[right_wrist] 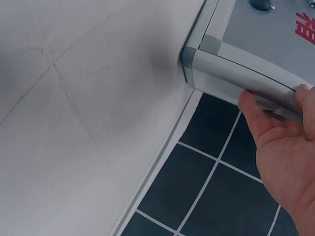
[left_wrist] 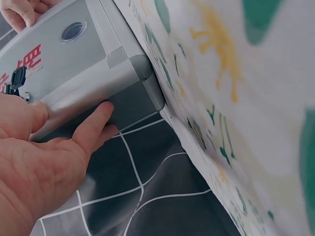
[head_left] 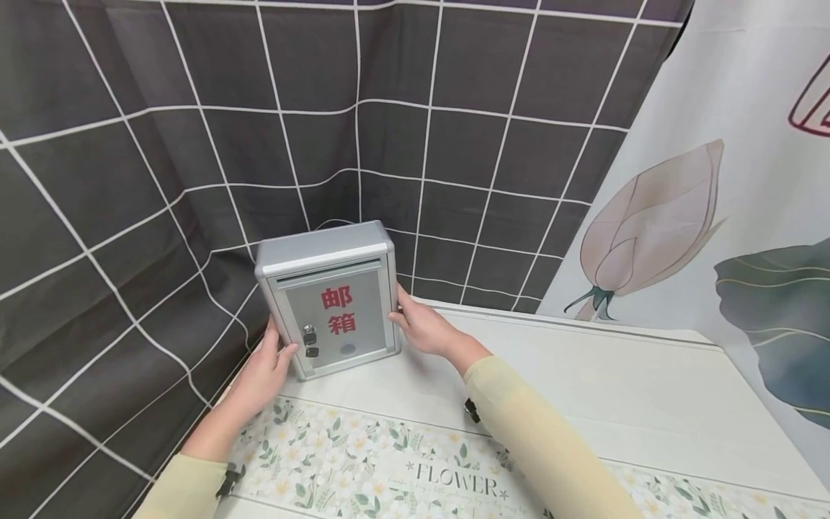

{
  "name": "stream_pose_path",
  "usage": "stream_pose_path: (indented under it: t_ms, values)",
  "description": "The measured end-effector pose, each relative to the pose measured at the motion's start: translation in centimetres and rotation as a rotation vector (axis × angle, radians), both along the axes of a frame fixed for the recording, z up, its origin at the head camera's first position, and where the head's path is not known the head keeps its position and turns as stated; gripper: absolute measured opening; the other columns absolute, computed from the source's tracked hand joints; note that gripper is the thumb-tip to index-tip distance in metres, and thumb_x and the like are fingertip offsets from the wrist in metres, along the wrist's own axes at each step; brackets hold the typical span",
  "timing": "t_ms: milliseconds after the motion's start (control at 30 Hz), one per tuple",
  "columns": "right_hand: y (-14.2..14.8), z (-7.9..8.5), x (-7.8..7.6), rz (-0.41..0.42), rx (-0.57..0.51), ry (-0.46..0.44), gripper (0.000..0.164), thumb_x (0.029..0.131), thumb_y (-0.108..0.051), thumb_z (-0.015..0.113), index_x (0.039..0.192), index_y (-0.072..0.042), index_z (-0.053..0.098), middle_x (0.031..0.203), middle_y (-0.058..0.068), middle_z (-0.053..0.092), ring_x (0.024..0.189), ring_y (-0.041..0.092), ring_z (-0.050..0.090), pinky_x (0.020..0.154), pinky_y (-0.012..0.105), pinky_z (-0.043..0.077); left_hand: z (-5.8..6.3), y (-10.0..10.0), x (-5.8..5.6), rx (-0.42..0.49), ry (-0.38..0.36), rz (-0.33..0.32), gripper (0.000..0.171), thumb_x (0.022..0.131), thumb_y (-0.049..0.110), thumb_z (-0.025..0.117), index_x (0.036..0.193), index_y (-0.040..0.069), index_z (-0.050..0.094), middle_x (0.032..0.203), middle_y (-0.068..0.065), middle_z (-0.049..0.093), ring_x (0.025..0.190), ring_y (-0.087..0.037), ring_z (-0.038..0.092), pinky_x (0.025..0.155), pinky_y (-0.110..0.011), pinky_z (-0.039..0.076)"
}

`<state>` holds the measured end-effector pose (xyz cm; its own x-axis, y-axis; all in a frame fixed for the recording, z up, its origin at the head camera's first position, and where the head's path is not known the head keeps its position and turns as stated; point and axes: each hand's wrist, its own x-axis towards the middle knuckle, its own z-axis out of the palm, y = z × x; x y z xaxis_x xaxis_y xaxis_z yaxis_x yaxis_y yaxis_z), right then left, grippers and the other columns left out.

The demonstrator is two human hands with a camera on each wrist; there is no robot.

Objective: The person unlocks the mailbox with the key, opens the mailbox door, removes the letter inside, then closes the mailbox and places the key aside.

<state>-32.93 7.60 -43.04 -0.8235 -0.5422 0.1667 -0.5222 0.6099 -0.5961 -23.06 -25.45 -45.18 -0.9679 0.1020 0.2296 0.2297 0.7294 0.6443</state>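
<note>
A silver-grey metal mailbox [head_left: 363, 317] with red characters on its door stands upright on the white tabletop, near the back corner. My left hand [head_left: 262, 371] grips its left side, thumb on the front frame and fingers along the side wall. On the opposite side my right hand [head_left: 428, 328] holds it the same way, thumb at the front edge. A small lock with keys [head_left: 311, 342] hangs at the door's left edge. In the left wrist view, the left fingers [left_wrist: 93, 125] lie flat against the side panel near the bottom corner. The mailbox's back is hidden.
Dark curtain [head_left: 467, 158] with white grid lines hangs close behind and to the left of the mailbox. A floral cloth strip [head_left: 363, 461] with lettering crosses the white tabletop [head_left: 616, 375] in front. To the right hangs a white curtain [head_left: 700, 94] with flower prints.
</note>
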Motion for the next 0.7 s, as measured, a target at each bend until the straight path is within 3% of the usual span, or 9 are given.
stream_pose_path:
  t_ms: [367,700]
  values:
    - [0.2,-0.1,0.4,-0.026,-0.02,0.007,0.078,0.121,-0.032,0.047,0.18,-0.008,0.002,0.172,0.019,0.047,0.151,0.035,0.056,0.123,0.049,0.05,0.0,0.4,0.0,-0.013,0.007,0.025,0.079,0.122,0.03,0.04,0.178,0.009,-0.013,0.174,-0.036,0.027,0.153,-0.056,0.042,0.128,-0.067,0.033]
    - [1.4,0.3,1.4,-0.07,-0.017,0.037,0.076,0.12,-0.028,0.05,0.176,0.003,0.01,0.166,0.026,0.051,0.149,0.037,0.057,0.124,0.052,0.048,0.6,1.3,0.1,0.002,0.009,-0.014,0.076,0.122,0.03,0.041,0.179,0.008,-0.005,0.174,-0.035,0.03,0.148,-0.056,0.048,0.122,-0.068,0.042]
